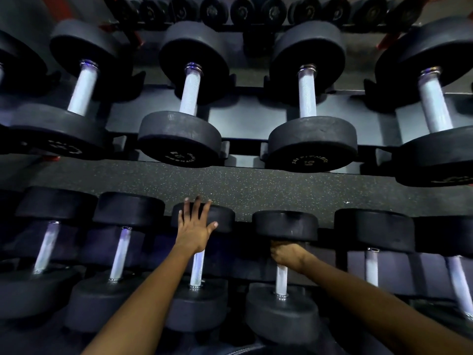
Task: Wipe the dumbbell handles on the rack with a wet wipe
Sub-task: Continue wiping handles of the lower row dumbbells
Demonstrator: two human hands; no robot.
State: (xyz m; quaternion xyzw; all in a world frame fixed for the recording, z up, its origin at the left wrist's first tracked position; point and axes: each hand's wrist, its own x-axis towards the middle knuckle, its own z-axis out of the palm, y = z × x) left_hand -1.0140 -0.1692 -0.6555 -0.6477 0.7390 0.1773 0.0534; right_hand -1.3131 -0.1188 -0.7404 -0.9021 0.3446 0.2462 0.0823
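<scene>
Black dumbbells with pale metal handles lie in rows on a dark rack (243,139). My right hand (288,254) is curled round the top of one near-row handle (281,281), just under that dumbbell's far head (285,225). No wet wipe shows; whatever is inside the fist is hidden. My left hand (195,228) lies flat with fingers spread on the far head (222,217) of the neighbouring dumbbell to the left, whose handle (197,269) runs below my wrist.
The upper tier carries larger dumbbells, among them one in the middle (190,90) and one to its right (307,92). Speckled rubber flooring (256,188) shows between the tiers. More near-row dumbbells (120,252) sit on both sides. Smaller weights (256,8) line the far back.
</scene>
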